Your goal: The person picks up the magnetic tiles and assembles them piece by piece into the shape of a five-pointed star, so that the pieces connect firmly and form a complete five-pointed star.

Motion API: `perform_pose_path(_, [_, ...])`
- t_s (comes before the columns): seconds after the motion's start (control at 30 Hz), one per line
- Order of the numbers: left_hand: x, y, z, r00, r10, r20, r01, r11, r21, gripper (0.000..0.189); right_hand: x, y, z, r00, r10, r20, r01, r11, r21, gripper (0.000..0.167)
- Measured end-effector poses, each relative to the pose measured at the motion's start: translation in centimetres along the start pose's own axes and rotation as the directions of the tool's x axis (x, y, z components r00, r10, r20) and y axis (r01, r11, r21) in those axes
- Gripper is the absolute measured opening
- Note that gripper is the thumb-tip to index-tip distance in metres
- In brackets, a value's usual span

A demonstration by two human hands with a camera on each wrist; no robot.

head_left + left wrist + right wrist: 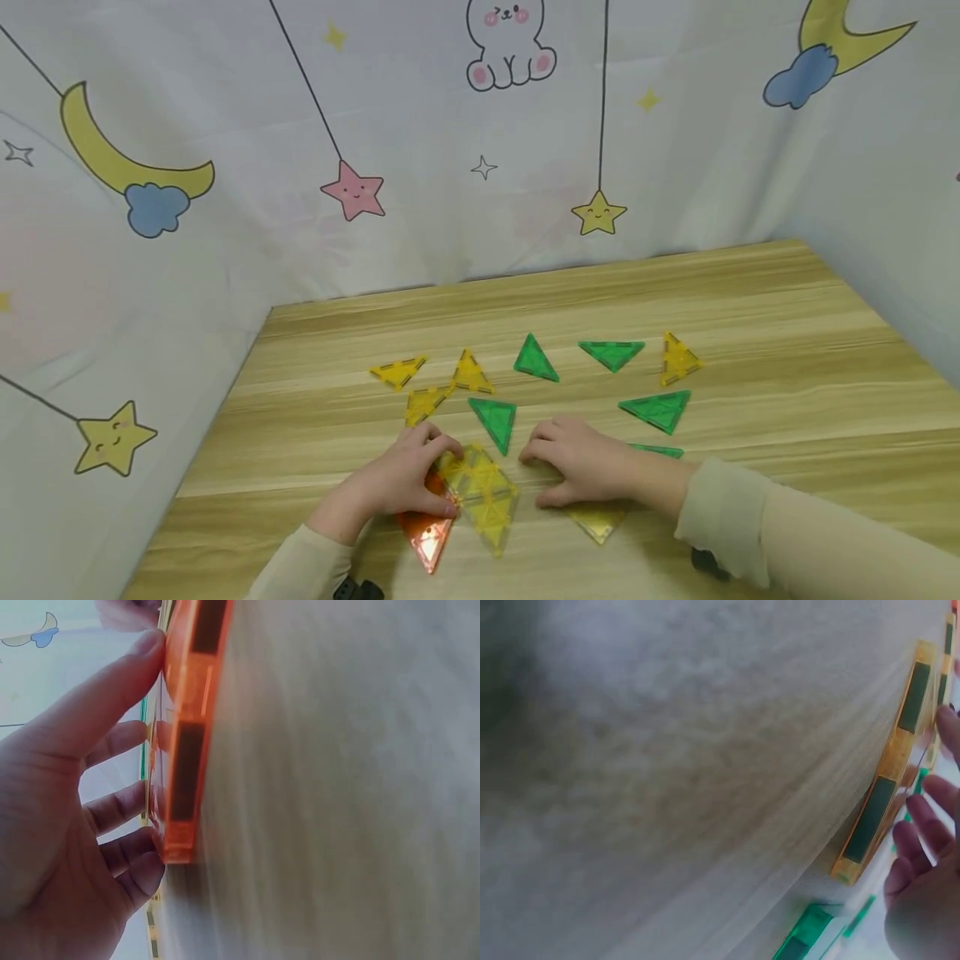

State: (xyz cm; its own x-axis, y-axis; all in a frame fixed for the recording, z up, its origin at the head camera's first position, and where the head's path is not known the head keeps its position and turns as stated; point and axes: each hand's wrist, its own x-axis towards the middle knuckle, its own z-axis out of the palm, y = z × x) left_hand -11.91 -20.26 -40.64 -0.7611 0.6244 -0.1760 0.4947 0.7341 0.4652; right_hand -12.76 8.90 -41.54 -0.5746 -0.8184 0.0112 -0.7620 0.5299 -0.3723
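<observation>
My left hand (pixel 399 477) spans an orange translucent triangular tile (pixel 430 537) lying flat on the table. Its thumb touches the orange tile near the edge beside a joined group of yellow triangular tiles (pixel 489 493), and its index finger reaches the group's upper left. In the left wrist view, the orange tile (pixel 187 750) appears edge-on beside the thumb and spread fingers. Right of that group, my right hand (pixel 581 465) is over the table with relaxed fingers and nothing gripped. A yellow tile (pixel 599 523) lies partly hidden beneath it.
Beyond the hands lie loose green triangular tiles (pixel 495 419) and yellow triangular tiles (pixel 678 360), several in all. One green tile (pixel 660 450) is partly covered by the right forearm. A printed cloth (pixel 450 242) hangs behind the wooden table (pixel 787 333).
</observation>
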Motion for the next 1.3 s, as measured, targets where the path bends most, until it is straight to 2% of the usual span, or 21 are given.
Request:
perform_pose_path(0.3, [0.6,0.4,0.4,0.999,0.045,-0.007,-0.045,0.999,0.019,0.058,0.6,-0.9,0.4,1.0,0.009,0.03,-0.009,1.0,-0.005,0.052])
perform_pose_path(0.6, [0.8,0.7,0.3,0.999,0.048,0.001,-0.048,0.998,0.048,0.058,0.3,-0.5,0.3,1.0,0.019,-0.003,-0.019,1.0,0.007,0.048])
perform_pose_path(0.83, [0.5,0.5,-0.3,0.998,0.064,0.024,-0.066,0.992,0.109,0.06,-1.7,1.9,-1.1,0.995,0.075,-0.062,-0.075,0.997,0.002,0.045])
perform_pose_path(1.0, [-0.1,-0.1,-0.7,0.998,0.033,0.046,-0.038,0.991,0.127,0.061,-3.4,3.3,-1.5,0.989,0.089,-0.119,-0.09,0.996,-0.007,0.044])
perform_pose_path(1.3, [-1.4,-1.3,-1.3,0.999,-0.02,0.05,0.012,0.988,0.155,0.061,-5.9,4.7,-2.0,0.983,0.132,-0.125,-0.131,0.991,0.019,0.043])
